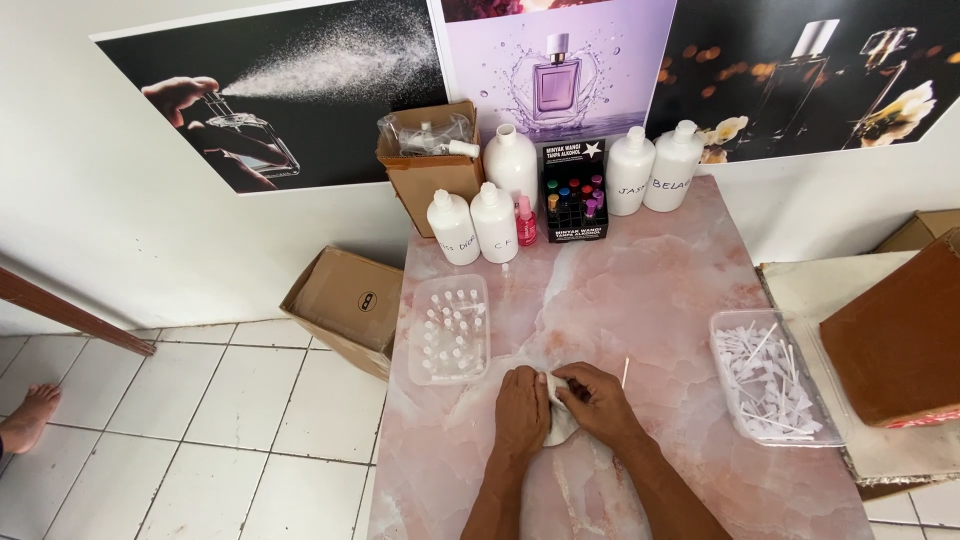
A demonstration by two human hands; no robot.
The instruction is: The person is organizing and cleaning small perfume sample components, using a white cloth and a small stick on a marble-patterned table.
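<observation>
White cloth (556, 425) — bunched, running near-far.

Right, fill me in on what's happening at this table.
A person works at a pink marble-look table. Both hands meet near its front edge: the left hand and right hand together grip a small white object, too covered to identify. A thin white stick lies beside the right hand. To the left sits a clear tray of small vials, to the right a clear tray of white spray parts. White bottles stand along the wall.
</observation>
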